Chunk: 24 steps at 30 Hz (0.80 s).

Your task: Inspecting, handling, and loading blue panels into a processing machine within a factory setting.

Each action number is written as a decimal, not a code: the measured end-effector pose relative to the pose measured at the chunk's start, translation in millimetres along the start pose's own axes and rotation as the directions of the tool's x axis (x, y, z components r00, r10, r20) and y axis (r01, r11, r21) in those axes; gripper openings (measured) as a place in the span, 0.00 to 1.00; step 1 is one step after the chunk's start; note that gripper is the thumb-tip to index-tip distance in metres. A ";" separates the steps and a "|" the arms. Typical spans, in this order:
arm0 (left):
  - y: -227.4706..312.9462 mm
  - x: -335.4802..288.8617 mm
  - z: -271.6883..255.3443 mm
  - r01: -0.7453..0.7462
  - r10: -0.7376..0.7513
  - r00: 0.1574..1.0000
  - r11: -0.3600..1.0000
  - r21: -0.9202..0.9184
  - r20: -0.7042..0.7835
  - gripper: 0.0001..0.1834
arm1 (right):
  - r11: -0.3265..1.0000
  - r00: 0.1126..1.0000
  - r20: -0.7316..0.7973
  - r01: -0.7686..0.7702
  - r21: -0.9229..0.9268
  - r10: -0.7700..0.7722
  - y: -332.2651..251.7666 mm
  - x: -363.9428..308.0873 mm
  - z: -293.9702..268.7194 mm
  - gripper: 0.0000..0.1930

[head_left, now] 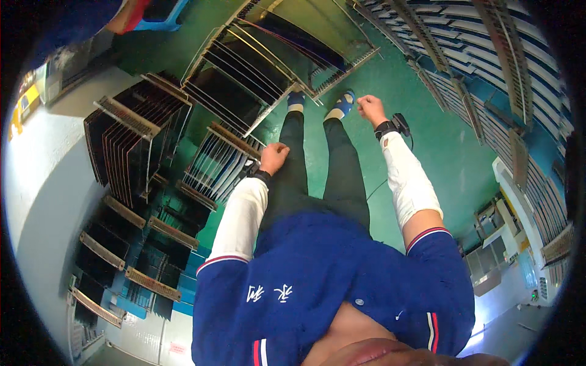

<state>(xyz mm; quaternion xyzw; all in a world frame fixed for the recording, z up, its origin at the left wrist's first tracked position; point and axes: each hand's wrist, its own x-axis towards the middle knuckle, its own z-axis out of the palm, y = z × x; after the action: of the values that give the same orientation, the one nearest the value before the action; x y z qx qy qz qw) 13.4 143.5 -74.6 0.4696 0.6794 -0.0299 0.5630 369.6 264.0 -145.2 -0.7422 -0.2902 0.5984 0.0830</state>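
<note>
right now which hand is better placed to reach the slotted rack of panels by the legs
Left, most likely. The left hand is a closed fist right beside the slotted rack of panels. The right hand, also closed, hangs over bare green floor, farther from that rack.

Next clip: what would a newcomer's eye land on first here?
The person's own blue jacket fills the lower middle. Above it, both hands are loosely closed and hold nothing, the left hand near a slotted rack of thin dark panels. More such racks crowd the left on a green floor.

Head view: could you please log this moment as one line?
left hand: closed, empty, beside slotted rack | right hand: closed, empty | standing on green floor
</note>
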 end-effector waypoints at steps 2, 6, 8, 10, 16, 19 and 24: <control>-5.7 4.5 14.9 -0.073 0.082 0.993 0.991 0.113 -0.080 0.16 | 0.993 0.998 -0.005 -0.061 0.105 0.062 3.0 22.2 8.5 0.09; -8.8 12.0 39.1 -0.062 0.090 0.986 0.980 0.190 -0.142 0.18 | 0.950 0.984 -0.031 -0.158 0.271 0.173 6.1 65.2 25.5 0.12; -1.9 18.2 45.7 -0.018 0.064 0.984 0.965 0.262 -0.167 0.19 | 0.933 0.980 -0.028 -0.180 0.312 0.199 15.0 88.9 33.2 0.13; 11.2 26.5 47.0 -0.019 0.074 0.980 0.957 0.289 -0.184 0.20 | 0.916 0.976 -0.029 -0.194 0.352 0.218 29.8 115.9 37.3 0.15; 20.9 49.2 45.6 0.062 0.021 0.973 0.937 0.344 -0.231 0.22 | 0.722 0.950 -0.011 -0.231 0.653 0.313 45.0 179.0 64.2 0.23; 24.8 53.1 45.1 0.089 -0.004 0.968 0.941 0.325 -0.252 0.21 | 0.665 0.954 0.023 -0.225 0.712 0.299 59.9 203.3 70.8 0.19; 26.8 57.6 50.6 0.078 0.009 0.961 0.950 0.301 -0.277 0.20 | 0.509 0.930 0.056 -0.247 0.825 0.362 79.5 231.2 75.0 0.09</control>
<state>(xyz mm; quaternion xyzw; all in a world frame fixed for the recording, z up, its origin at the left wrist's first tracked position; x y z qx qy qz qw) 73.1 164.4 -125.7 0.5394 0.7461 -0.0804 0.3819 352.4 304.7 -397.0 -0.6926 0.1615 0.6215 0.3286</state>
